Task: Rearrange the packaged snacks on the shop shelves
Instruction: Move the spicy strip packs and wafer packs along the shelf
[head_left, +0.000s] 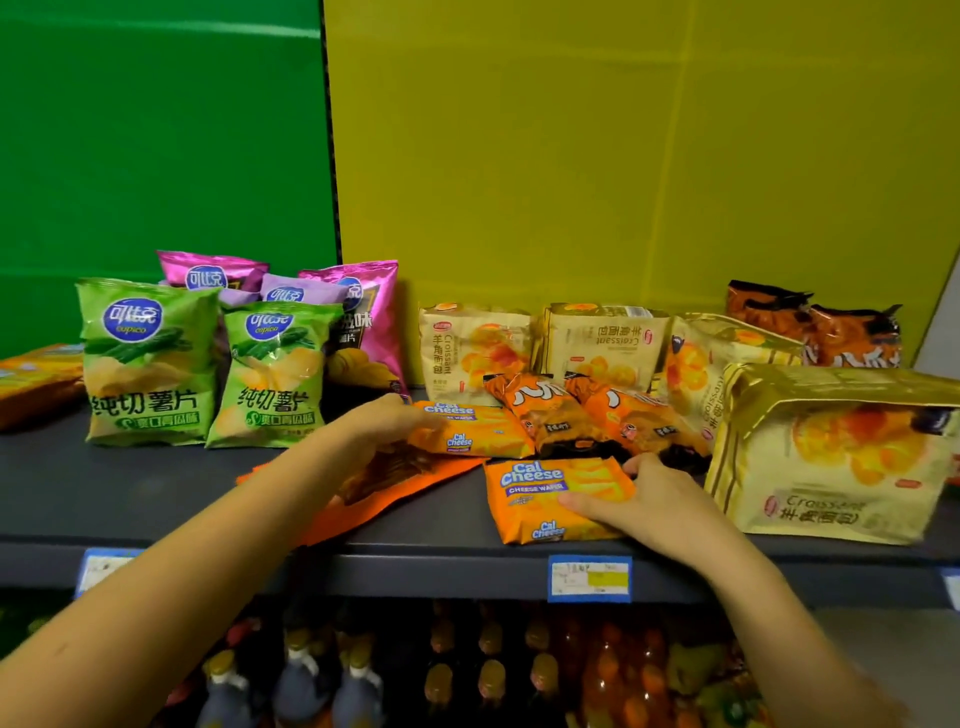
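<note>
On the dark shelf (130, 493) lie two orange Cal Cheese wafer packs. My right hand (644, 499) grips the near wafer pack (540, 493) at its right side, close to the shelf's front edge. My left hand (384, 421) rests on the left end of the far wafer pack (478, 428), fingers curled over it. A flat orange bag (379, 488) lies under my left wrist. Two orange snack bags (587, 410) lie just behind the wafer packs.
Green chip bags (150, 364) and pink ones (363, 322) stand at the left. Beige croissant bags (472, 348) line the back, with a large one (836, 457) at the right front. Price tags (589, 578) hang on the shelf edge. Bottles (488, 670) fill the shelf below.
</note>
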